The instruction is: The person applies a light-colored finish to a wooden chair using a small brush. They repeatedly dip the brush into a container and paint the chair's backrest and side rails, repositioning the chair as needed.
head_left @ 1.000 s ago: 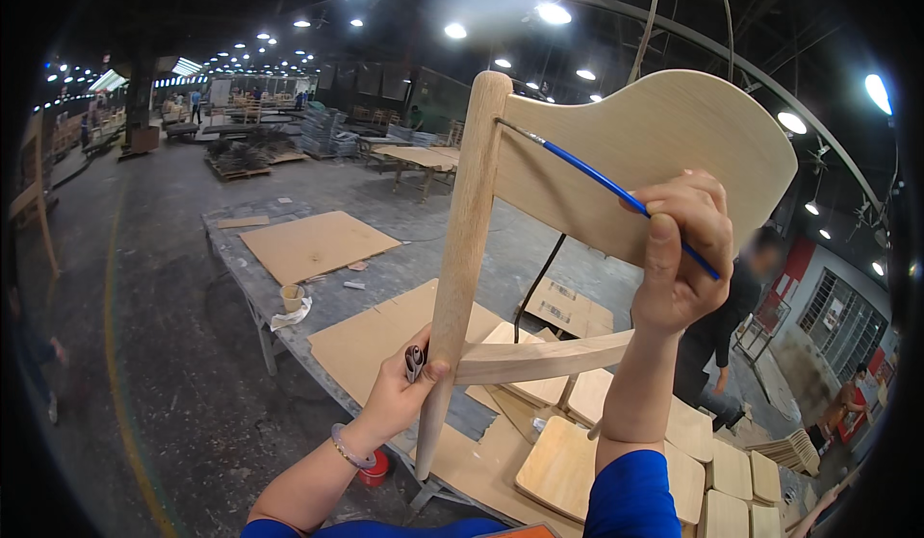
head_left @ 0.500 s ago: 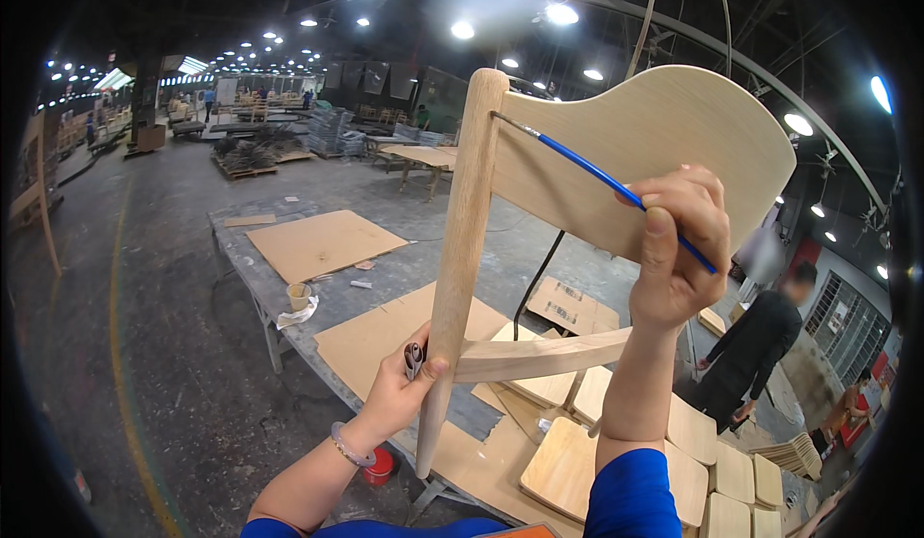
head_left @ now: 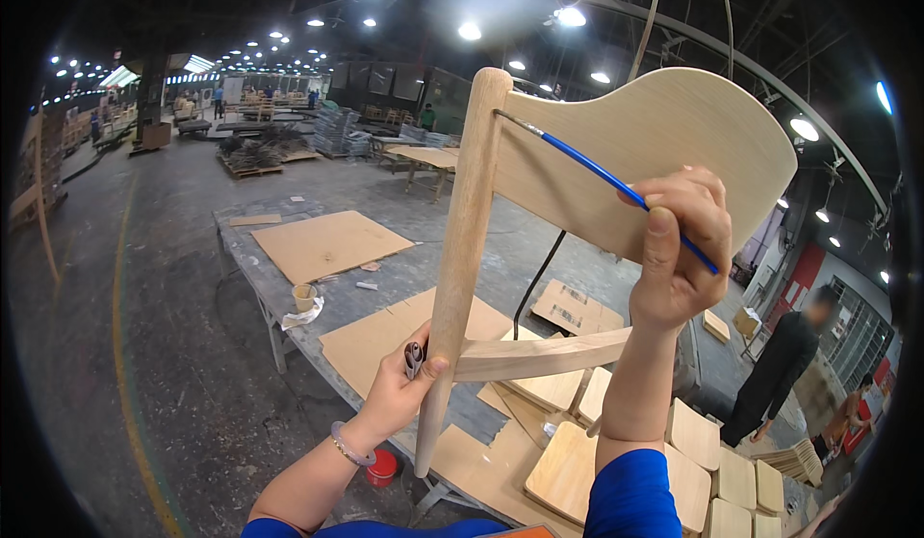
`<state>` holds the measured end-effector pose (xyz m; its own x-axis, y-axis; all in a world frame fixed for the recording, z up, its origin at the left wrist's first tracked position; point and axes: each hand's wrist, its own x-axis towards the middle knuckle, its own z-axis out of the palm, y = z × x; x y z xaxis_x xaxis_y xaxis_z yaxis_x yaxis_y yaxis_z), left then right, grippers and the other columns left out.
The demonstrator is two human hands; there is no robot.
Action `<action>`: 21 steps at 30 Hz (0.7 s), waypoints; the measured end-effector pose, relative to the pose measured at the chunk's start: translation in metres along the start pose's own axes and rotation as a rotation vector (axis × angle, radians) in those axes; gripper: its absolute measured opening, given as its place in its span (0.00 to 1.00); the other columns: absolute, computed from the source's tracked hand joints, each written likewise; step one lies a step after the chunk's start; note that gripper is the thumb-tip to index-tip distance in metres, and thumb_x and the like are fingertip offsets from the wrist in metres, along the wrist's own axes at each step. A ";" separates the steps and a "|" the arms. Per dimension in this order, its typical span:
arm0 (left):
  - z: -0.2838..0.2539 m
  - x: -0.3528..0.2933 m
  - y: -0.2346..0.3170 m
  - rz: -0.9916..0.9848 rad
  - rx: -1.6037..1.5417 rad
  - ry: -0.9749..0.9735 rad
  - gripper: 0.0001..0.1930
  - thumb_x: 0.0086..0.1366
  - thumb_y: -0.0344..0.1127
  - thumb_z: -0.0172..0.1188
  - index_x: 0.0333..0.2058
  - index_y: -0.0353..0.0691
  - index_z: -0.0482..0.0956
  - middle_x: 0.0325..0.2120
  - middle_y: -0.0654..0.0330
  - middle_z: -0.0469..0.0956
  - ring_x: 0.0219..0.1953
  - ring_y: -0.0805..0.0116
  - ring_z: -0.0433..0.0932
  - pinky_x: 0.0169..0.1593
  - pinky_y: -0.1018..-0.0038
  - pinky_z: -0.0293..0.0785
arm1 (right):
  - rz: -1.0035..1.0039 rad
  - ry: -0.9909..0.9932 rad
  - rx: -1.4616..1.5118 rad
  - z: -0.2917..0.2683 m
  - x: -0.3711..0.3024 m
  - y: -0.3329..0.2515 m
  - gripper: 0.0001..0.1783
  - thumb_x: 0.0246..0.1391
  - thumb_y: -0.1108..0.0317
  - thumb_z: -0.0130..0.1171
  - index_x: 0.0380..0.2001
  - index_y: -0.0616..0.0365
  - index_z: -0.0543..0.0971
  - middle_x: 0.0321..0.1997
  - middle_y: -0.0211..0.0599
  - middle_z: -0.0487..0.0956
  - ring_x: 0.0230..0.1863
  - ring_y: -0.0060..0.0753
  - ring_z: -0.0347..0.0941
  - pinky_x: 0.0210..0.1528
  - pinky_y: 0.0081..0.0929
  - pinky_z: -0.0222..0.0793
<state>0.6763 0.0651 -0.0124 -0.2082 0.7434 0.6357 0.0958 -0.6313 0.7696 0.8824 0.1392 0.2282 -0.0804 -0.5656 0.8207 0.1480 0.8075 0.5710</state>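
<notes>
A pale wooden chair back frame (head_left: 466,220) stands upright before me, its curved backrest panel (head_left: 664,134) joined to a round post. My left hand (head_left: 402,376) is wrapped round the lower post, beside the curved rail (head_left: 539,355). A small rolled, dark-and-light item (head_left: 414,359) pokes out between that hand's fingers; its kind is unclear. In my right hand (head_left: 681,240) is a thin blue-handled paintbrush (head_left: 592,166), pinched between thumb and fingers. Its dark tip touches the seam where the panel meets the post, near the top.
Behind the frame, a long worktable (head_left: 231,240) carries cardboard sheets (head_left: 332,246), a small cup (head_left: 303,297) and white tissue (head_left: 304,315). Several wooden seat panels (head_left: 568,471) lie at lower right. A red container (head_left: 381,467) is below my left forearm. A person in dark clothes (head_left: 778,374) stands at right.
The background has shifted slightly with my head, and the person at right has moved a little rightward. My hands, the frame and the brush tip look almost unchanged.
</notes>
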 end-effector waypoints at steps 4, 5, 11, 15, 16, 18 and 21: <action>-0.005 0.002 0.001 -0.028 -0.024 -0.014 0.39 0.75 0.52 0.59 0.70 0.26 0.60 0.59 0.51 0.76 0.61 0.68 0.73 0.64 0.69 0.68 | -0.002 0.002 0.006 0.006 0.000 0.001 0.03 0.61 0.72 0.65 0.38 0.54 0.80 0.30 0.36 0.87 0.33 0.33 0.80 0.53 0.45 0.67; -0.006 0.002 0.001 -0.047 -0.035 -0.022 0.40 0.74 0.53 0.59 0.71 0.26 0.60 0.61 0.52 0.75 0.63 0.67 0.71 0.66 0.68 0.66 | -0.004 0.003 0.007 0.007 0.000 0.001 0.03 0.61 0.72 0.65 0.38 0.55 0.80 0.30 0.37 0.87 0.33 0.33 0.80 0.53 0.45 0.67; -0.012 0.005 0.000 -0.053 -0.054 -0.033 0.41 0.74 0.54 0.59 0.71 0.26 0.59 0.62 0.52 0.73 0.65 0.67 0.69 0.68 0.67 0.64 | 0.003 0.012 0.029 0.014 -0.002 0.001 0.04 0.61 0.73 0.65 0.38 0.56 0.79 0.30 0.38 0.86 0.33 0.33 0.79 0.54 0.45 0.67; -0.015 0.004 -0.003 -0.071 -0.071 -0.036 0.39 0.75 0.51 0.59 0.71 0.27 0.59 0.62 0.52 0.73 0.65 0.67 0.69 0.68 0.67 0.64 | -0.004 0.004 0.029 0.017 -0.003 0.001 0.04 0.61 0.73 0.64 0.38 0.58 0.79 0.30 0.39 0.86 0.34 0.34 0.79 0.54 0.46 0.66; -0.015 0.004 -0.004 -0.052 -0.068 -0.027 0.37 0.75 0.50 0.59 0.71 0.29 0.60 0.61 0.54 0.74 0.63 0.69 0.70 0.66 0.68 0.66 | 0.004 0.009 0.041 0.018 -0.003 0.001 0.04 0.61 0.73 0.64 0.38 0.58 0.79 0.31 0.40 0.86 0.34 0.35 0.79 0.55 0.46 0.66; -0.015 0.005 -0.005 -0.028 -0.040 -0.001 0.35 0.76 0.48 0.59 0.71 0.33 0.61 0.59 0.56 0.76 0.60 0.72 0.73 0.62 0.71 0.70 | 0.019 -0.003 0.020 0.018 -0.002 -0.001 0.04 0.62 0.73 0.64 0.38 0.58 0.79 0.31 0.40 0.86 0.35 0.35 0.79 0.56 0.48 0.66; -0.018 0.005 -0.007 -0.012 -0.059 -0.012 0.36 0.76 0.51 0.58 0.72 0.34 0.61 0.60 0.55 0.76 0.61 0.71 0.72 0.63 0.70 0.70 | 0.056 0.012 0.055 0.020 -0.003 -0.003 0.03 0.63 0.73 0.63 0.38 0.59 0.79 0.32 0.41 0.86 0.36 0.35 0.79 0.58 0.50 0.65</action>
<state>0.6573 0.0694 -0.0153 -0.1973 0.7533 0.6274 0.0357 -0.6341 0.7725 0.8619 0.1414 0.2245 -0.0611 -0.5208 0.8515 0.0973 0.8459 0.5244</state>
